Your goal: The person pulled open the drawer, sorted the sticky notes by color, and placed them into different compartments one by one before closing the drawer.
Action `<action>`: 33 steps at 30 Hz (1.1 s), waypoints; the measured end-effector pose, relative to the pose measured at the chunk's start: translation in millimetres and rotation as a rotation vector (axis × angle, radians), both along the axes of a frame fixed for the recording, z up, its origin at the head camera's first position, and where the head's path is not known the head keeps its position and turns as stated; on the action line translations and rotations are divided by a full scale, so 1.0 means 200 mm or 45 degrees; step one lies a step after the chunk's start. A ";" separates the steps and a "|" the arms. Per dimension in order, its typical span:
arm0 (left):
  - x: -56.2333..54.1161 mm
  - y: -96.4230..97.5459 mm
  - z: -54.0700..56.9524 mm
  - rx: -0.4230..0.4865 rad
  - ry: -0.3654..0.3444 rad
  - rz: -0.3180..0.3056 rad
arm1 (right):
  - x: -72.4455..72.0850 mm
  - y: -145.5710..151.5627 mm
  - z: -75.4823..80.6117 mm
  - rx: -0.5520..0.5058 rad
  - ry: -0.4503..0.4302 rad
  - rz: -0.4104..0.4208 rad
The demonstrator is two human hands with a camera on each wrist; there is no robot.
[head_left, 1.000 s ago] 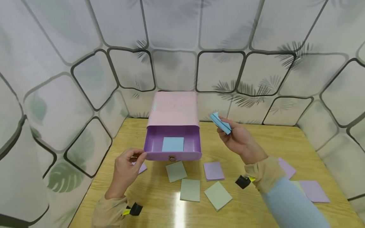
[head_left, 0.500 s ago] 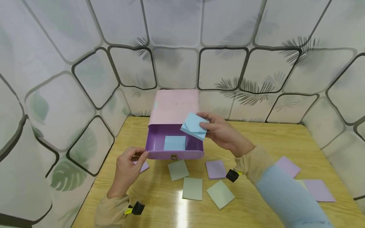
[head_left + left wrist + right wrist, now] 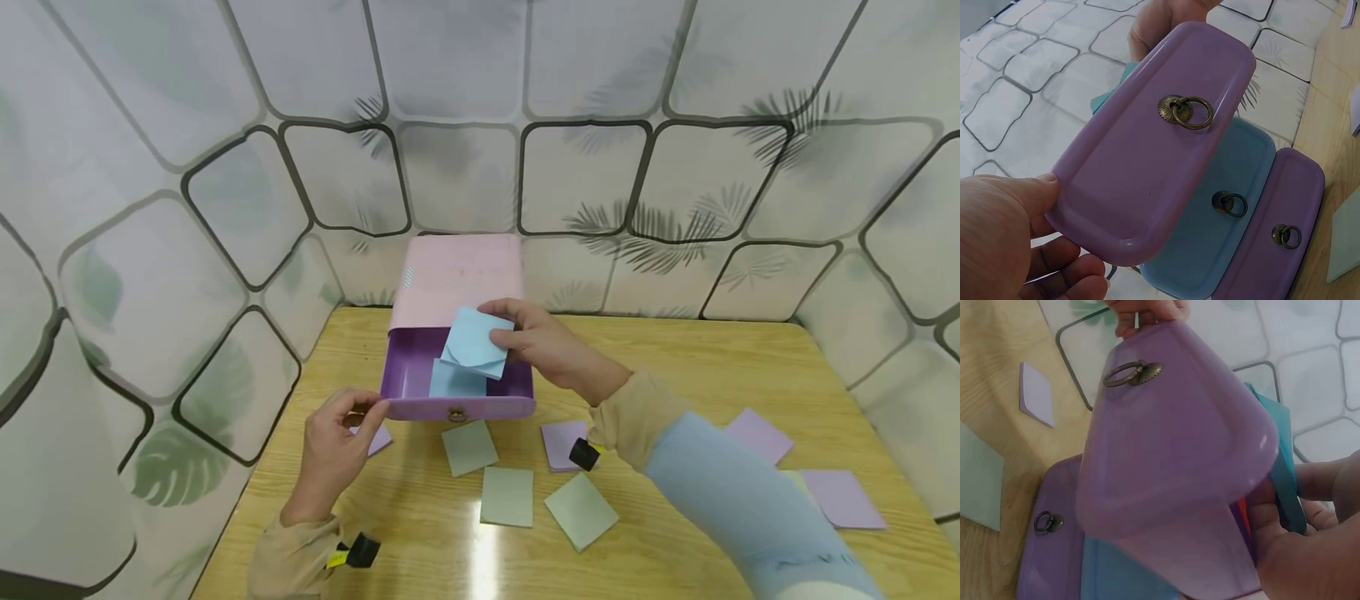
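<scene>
Fairly bright, even light fills my head view, with a white streak of glare on the counter (image 3: 675, 358) at 6 o'clock and soft shadow just below the drawer (image 3: 491, 408). The wide lens stretches the wall (image 3: 577, 179) toward the edges. My 2 wrist views are dimmer and greyer: in the left, my fingers (image 3: 1057, 253) lie shaded near 7 o'clock; in the right, a small highlight glints on the drawer's corner at 3 o'clock.
</scene>
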State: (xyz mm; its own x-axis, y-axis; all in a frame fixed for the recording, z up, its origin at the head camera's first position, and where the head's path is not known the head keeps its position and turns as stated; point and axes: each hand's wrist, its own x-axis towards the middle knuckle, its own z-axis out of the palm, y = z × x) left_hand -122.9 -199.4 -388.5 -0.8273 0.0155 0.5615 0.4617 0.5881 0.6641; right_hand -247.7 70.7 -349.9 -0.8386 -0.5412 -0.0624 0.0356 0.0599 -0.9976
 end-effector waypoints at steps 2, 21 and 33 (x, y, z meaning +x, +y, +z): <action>-0.01 -0.01 -0.03 0.005 -0.012 -0.001 | 0.00 -0.03 0.00 0.071 0.065 -0.007; -0.07 -0.08 -0.16 -0.005 0.021 -0.021 | 0.02 -0.14 -0.04 0.276 0.283 0.164; -0.05 -0.05 -0.12 -0.031 0.036 0.005 | 0.05 -0.17 -0.04 0.753 0.634 0.097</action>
